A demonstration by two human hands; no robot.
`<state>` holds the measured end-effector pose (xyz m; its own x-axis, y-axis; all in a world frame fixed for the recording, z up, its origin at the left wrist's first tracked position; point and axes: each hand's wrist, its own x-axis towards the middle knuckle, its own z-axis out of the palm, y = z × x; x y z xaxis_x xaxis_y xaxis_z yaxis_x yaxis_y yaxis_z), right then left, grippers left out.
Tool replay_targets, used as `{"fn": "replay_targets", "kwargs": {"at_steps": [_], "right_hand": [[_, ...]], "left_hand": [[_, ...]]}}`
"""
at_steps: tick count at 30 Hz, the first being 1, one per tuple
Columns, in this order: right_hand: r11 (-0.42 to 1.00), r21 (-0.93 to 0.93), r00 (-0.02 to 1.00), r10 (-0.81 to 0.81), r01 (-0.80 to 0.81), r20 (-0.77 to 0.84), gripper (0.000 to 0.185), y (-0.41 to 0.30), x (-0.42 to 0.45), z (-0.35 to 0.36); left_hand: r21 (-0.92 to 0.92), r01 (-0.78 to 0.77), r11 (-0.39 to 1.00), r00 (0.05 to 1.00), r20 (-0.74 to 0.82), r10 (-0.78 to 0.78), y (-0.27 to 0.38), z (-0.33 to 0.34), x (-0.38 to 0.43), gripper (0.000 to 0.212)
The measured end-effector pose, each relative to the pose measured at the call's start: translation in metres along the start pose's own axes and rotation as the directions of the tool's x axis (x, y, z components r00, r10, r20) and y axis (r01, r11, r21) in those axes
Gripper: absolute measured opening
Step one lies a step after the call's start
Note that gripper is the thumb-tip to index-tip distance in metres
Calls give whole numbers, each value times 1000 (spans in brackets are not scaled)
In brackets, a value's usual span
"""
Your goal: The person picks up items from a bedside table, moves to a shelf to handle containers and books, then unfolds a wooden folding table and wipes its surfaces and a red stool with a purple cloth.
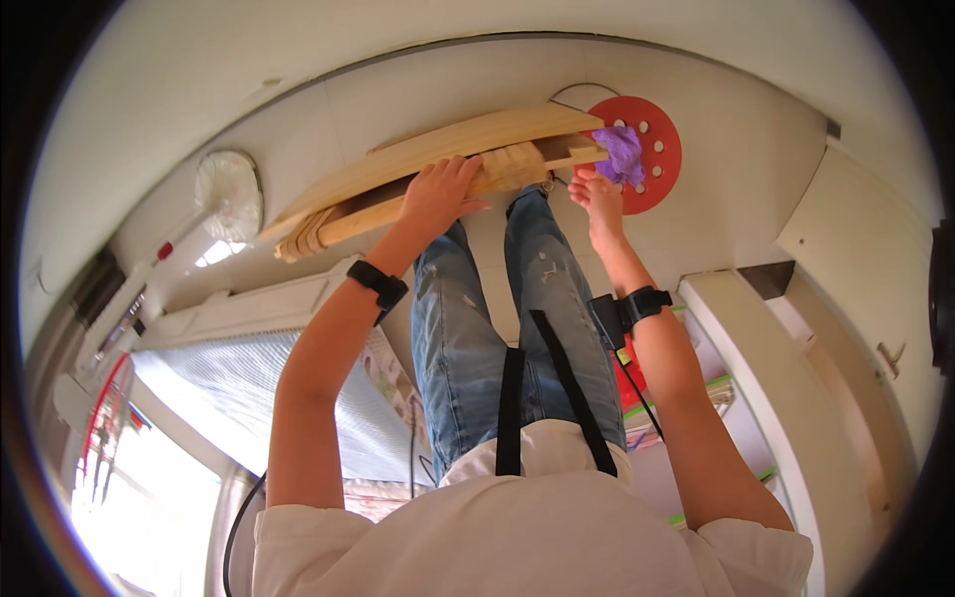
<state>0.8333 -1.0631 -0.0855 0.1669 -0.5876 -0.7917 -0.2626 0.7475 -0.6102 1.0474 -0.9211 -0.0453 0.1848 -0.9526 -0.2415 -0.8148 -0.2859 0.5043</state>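
A long pale wooden rack point(455, 142) stands across in front of my legs. Its near rail is wrapped in tan bands at the left end and around the right part. My left hand point(440, 190) grips this near rail around its middle, fingers over the top and thumb on my side. Just beyond the rack's right end, my right hand point(600, 205) is raised with its fingers loosely bent and apart, holding nothing that I can see. Close above it, a crumpled purple cloth point(621, 155) lies against the rack's end, over a red round stool top point(660, 164) with holes.
A floor fan point(227, 195) under a clear cover stands at the left. Below it is a white piece of furniture with a ribbed translucent cover point(246, 388). A white shelf unit point(746, 380) holding books rises at my right, near a door point(858, 246). A dark cable runs behind the stool.
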Motion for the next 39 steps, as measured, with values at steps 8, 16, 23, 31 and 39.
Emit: {"fn": "replay_targets", "kwargs": {"at_steps": [8, 16, 23, 31, 39], "right_hand": [[612, -604, 730, -680, 510, -73, 13, 15, 32, 0], [676, -518, 760, -645, 524, -74, 31, 10, 76, 0], [617, 519, 794, 558, -592, 242, 51, -25, 96, 21], [366, 418, 553, 465, -831, 692, 47, -20, 124, 4], [436, 519, 670, 587, -735, 455, 39, -19, 109, 5]], "left_hand": [[102, 78, 992, 983, 158, -93, 19, 0, 25, 51], [13, 321, 947, 927, 202, -317, 28, -21, 60, 49], [84, 657, 749, 495, 701, -513, -15, -32, 110, 65], [163, 960, 227, 7, 798, -602, 0, -1, 142, 35], [94, 946, 309, 132, 760, -636, 11, 16, 139, 33]]}}
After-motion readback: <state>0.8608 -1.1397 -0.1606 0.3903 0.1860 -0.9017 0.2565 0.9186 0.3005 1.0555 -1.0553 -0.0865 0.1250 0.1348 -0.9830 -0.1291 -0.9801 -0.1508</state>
